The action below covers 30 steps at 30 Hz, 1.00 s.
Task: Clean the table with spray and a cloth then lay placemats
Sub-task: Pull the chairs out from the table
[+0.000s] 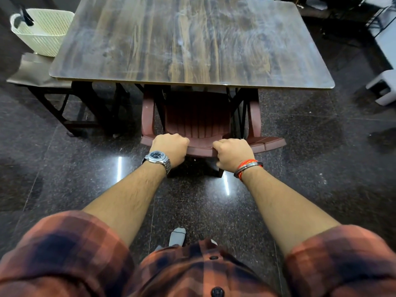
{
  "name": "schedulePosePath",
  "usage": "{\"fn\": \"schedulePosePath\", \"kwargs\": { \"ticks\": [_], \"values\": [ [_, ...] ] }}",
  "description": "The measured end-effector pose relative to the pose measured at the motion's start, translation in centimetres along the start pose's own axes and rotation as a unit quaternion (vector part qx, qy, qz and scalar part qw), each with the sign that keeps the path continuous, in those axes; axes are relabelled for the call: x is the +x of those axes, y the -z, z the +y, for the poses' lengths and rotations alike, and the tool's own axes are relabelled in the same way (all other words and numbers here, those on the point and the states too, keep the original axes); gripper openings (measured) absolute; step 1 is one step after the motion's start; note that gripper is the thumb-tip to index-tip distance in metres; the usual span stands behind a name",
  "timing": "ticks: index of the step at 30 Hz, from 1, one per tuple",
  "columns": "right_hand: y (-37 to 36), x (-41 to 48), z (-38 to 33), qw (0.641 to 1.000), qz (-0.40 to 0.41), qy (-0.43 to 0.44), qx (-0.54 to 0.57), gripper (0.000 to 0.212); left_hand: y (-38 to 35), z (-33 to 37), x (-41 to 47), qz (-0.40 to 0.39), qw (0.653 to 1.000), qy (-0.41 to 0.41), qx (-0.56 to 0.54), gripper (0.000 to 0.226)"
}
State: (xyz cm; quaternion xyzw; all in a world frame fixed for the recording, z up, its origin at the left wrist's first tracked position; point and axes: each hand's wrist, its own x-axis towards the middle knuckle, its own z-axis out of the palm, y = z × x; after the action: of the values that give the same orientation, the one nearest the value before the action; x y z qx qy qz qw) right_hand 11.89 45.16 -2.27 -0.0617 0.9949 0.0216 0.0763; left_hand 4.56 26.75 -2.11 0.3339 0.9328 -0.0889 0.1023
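Both hands clench the top rail of a brown chair (198,121): left hand (171,150) and right hand (233,154) side by side, fingers curled over it. Just beyond the grip, the chair's seat tucks under the smeared tabletop (192,43). A basket (42,31) sits far left.

Head camera looks steeply down, forward over table (192,39); hands near.

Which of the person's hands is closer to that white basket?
The left hand. It grips the chair back on the basket's side; the basket sits far off beyond the table's left corner. The right hand grips the chair back farther away.
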Motion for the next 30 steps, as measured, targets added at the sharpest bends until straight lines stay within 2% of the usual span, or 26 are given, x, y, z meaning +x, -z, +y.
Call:
{"fn": "schedulePosePath", "kwargs": {
  "ticks": [1, 2, 5, 7, 10, 13, 15, 18, 22, 27, 30],
  "values": [
    [-0.2, 0.0, 0.0, 1.000, 0.004, -0.004, 0.004, 0.026, -0.2, -0.1, 0.0, 0.009, 1.000, -0.011, -0.002, 0.021],
    [-0.5, 0.0, 0.0, 1.000, 0.019, -0.002, 0.018, 0.028, -0.7, -0.3, 0.0, 0.020, 0.999, -0.025, -0.006, 0.032],
    [-1.3, -0.8, 0.3, 0.989, 0.100, 0.042, 0.105, 0.043, -1.4, -0.5, -0.5, 0.075, 0.995, -0.058, -0.015, 0.087],
    [-1.3, -1.3, 1.2, 0.973, 0.166, 0.063, 0.145, 0.051, -0.6, 0.2, -0.2, 0.132, 0.986, -0.087, -0.057, 0.102],
    [-0.9, -2.1, 4.0, 0.938, 0.290, 0.001, 0.192, 0.047, 1.6, 2.3, 1.9, 0.205, 0.958, -0.134, -0.148, 0.089],
    [-1.3, -2.7, 8.7, 0.911, 0.347, -0.118, 0.191, 0.047, 3.9, 5.9, 5.5, 0.230, 0.951, -0.147, -0.148, 0.071],
    [-1.6, -3.0, 12.5, 0.900, 0.345, -0.192, 0.186, 0.053, 5.4, 9.0, 8.3, 0.219, 0.955, -0.138, -0.147, 0.071],
    [-1.9, -3.2, 18.8, 0.893, 0.325, -0.252, 0.183, 0.062, 7.3, 13.9, 13.2, 0.188, 0.964, -0.127, -0.140, 0.077],
    [-1.8, -4.5, 28.2, 0.899, 0.290, -0.288, 0.158, 0.067, 9.9, 21.7, 21.1, 0.158, 0.973, -0.121, -0.116, 0.078],
    [-0.7, -5.3, 41.1, 0.902, 0.255, -0.320, 0.137, 0.067, 14.4, 31.3, 30.1, 0.156, 0.975, -0.104, -0.122, 0.077],
    [0.0, -4.2, 46.4, 0.902, 0.255, -0.321, 0.134, 0.068, 16.0, 34.3, 34.4, 0.139, 0.979, -0.091, -0.121, 0.077]
  ]
}}
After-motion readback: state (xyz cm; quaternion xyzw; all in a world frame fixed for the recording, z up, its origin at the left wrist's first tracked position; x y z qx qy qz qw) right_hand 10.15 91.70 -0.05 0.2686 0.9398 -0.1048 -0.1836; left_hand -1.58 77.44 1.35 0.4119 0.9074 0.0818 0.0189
